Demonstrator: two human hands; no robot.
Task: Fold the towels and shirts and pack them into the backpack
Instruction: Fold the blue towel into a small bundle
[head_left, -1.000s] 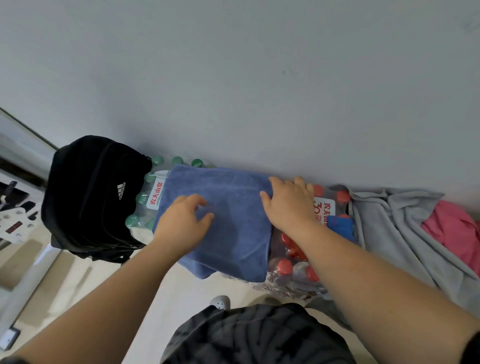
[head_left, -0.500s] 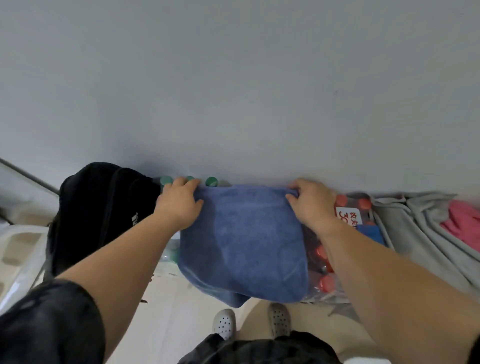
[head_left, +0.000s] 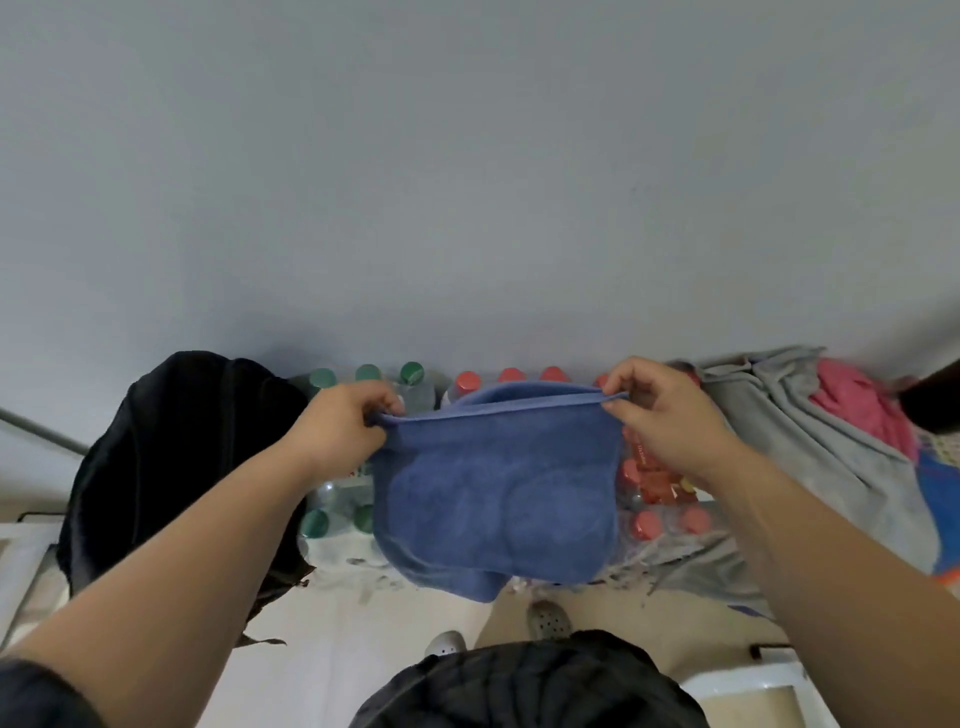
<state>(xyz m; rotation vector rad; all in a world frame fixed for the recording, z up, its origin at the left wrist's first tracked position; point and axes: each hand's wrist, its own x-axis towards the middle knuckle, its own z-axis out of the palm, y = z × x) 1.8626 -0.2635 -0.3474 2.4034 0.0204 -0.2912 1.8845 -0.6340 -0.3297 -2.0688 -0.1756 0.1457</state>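
head cam | forward-down | close over hands (head_left: 670, 415) | faces wall (head_left: 467, 182)

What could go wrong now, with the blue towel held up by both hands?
The left hand and right hand only pinch the blue towel at its top corners, so one corner might slip and the fold open. Its lower part drapes over the bottles and may catch on them.

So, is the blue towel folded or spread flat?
Folded: the blue towel shows two layered edges along its top, pinched at the corners by the left hand and right hand.
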